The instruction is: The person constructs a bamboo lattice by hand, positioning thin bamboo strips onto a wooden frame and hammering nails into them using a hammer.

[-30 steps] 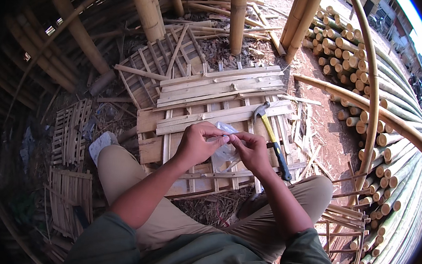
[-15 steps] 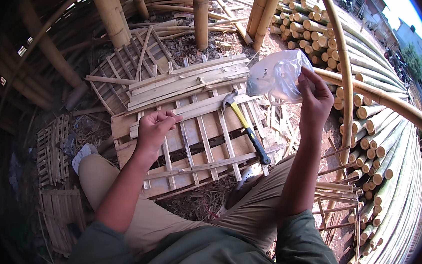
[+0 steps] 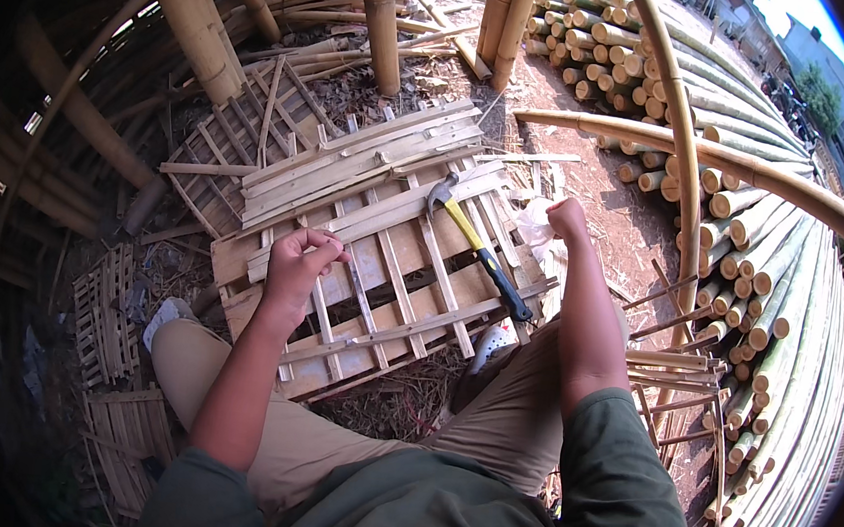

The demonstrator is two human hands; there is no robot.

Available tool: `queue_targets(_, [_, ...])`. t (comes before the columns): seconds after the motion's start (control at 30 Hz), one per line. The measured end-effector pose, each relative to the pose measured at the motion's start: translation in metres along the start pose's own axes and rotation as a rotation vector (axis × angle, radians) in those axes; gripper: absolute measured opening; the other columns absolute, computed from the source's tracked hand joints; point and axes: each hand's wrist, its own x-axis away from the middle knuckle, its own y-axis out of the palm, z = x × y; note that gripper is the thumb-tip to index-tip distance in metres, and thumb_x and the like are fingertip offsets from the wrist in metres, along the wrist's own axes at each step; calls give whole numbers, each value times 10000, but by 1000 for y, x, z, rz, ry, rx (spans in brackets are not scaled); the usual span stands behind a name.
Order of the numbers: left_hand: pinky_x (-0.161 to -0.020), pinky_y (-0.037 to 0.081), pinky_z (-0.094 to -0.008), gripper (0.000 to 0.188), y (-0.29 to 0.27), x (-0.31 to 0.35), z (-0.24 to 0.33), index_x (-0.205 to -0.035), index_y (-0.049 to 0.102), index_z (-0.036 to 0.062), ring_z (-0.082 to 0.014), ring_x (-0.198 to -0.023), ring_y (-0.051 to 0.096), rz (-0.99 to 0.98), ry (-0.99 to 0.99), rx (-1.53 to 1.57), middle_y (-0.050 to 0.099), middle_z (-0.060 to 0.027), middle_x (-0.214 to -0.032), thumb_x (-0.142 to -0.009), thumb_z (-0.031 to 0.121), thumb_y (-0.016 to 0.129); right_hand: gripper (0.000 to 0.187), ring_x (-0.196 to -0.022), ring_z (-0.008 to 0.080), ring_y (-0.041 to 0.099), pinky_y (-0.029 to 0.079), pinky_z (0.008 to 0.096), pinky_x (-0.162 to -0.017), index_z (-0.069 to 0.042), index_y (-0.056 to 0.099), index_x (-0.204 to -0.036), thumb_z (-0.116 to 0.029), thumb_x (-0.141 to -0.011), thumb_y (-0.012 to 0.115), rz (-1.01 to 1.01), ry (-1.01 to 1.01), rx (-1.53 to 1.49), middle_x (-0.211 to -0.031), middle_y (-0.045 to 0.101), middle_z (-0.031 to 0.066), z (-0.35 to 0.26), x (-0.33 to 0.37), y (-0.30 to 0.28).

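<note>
My left hand point(image 3: 299, 265) is closed above the left part of a slatted bamboo panel point(image 3: 396, 276). Whatever its pinched fingers hold is too small to make out. Past the panel's right edge, my right hand point(image 3: 568, 219) is closed on a clear plastic bag point(image 3: 538, 223), which hangs partly hidden beside the fist. A claw hammer point(image 3: 481, 247) with a yellow and black handle lies across the slats between my hands, its head pointing away from me. Several loose flat bamboo strips point(image 3: 360, 166) lie along the panel's far side.
Stacked bamboo poles point(image 3: 758, 263) fill the right side, behind a bent bamboo rail point(image 3: 693, 147). Upright bamboo posts point(image 3: 380, 29) stand beyond the panel. More slatted pieces point(image 3: 107, 311) lie at the left. A bundle of sticks point(image 3: 674, 366) is by my right elbow.
My right hand has moved down and slightly left, lowering the plastic bag from above the panel's far right corner to beside its right edge. My left hand stays closed, nearly in place.
</note>
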Motion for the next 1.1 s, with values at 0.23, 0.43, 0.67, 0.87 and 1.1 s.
queue_targets(0.23, [-554, 385, -214, 73, -4, 2, 2, -800, 609, 46, -79, -666, 571, 4, -7, -73, 613, -40, -859, -836, 83, 661, 139, -604, 262, 674, 563, 370, -490, 10, 678, -881, -120, -844, 643, -203, 81, -46, -774, 667, 169, 23, -8, 33])
queue_targets(0.43, [-534, 364, -183, 120, -16, 5, 25, -832, 604, 63, -41, -613, 519, 43, 35, -136, 592, 12, -716, -868, 158, 668, 336, -734, 366, 654, 506, 443, -710, 22, 674, -861, -303, -899, 599, 231, -178, 241, -818, 675, 213, -41, 39, 12])
queue_targets(0.67, [-685, 421, -232, 181, -77, -19, 33, -855, 612, 45, -58, -673, 549, 266, 108, -249, 651, -38, -790, -911, 216, 631, 565, -720, 374, 643, 514, 443, -678, -18, 658, -699, -580, -752, 670, -310, -508, 608, -709, 655, 196, -103, 141, 11])
queue_targets(0.87, [-639, 441, -266, 220, -116, -43, 8, -840, 599, 25, -88, -701, 542, 422, 115, -347, 640, -40, -785, -911, 231, 628, 237, -828, 397, 655, 518, 471, -754, 58, 645, -859, -170, -828, 589, -89, -482, 491, -855, 660, 260, -88, 140, 41])
queue_targets(1.1, [-750, 492, -397, 242, -130, -50, -12, -879, 665, -16, -332, -802, 657, 338, -150, -1107, 674, -223, -885, -830, 221, 678, 297, -817, 447, 605, 498, 486, -778, 81, 625, -840, -215, -813, 638, 100, -480, 335, -841, 628, 270, -90, 145, 28])
